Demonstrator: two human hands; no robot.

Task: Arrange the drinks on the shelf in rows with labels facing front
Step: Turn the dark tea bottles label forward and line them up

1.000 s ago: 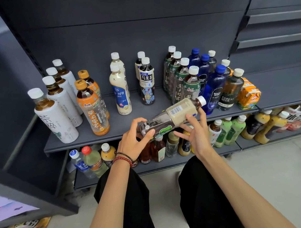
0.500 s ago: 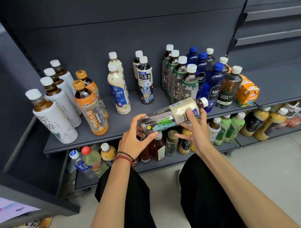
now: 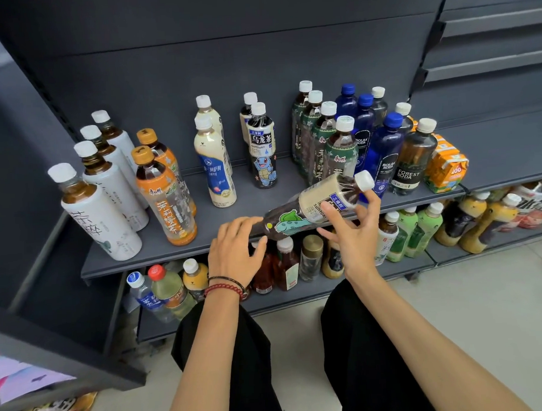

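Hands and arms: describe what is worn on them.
No sleeves are in view. The left hand has two bracelets at its wrist, one of red beads, one thin and dark. The right hand shows no ring or band.

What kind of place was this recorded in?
Probably a shop's drinks aisle, or a mock-up of one: dark metal retail shelving, branded bottled drinks grouped by kind, and a lower shelf also stocked.

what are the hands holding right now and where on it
A dark tea bottle tipped on its side: left hand grips the base, right hand pinches the upper label near the cap.
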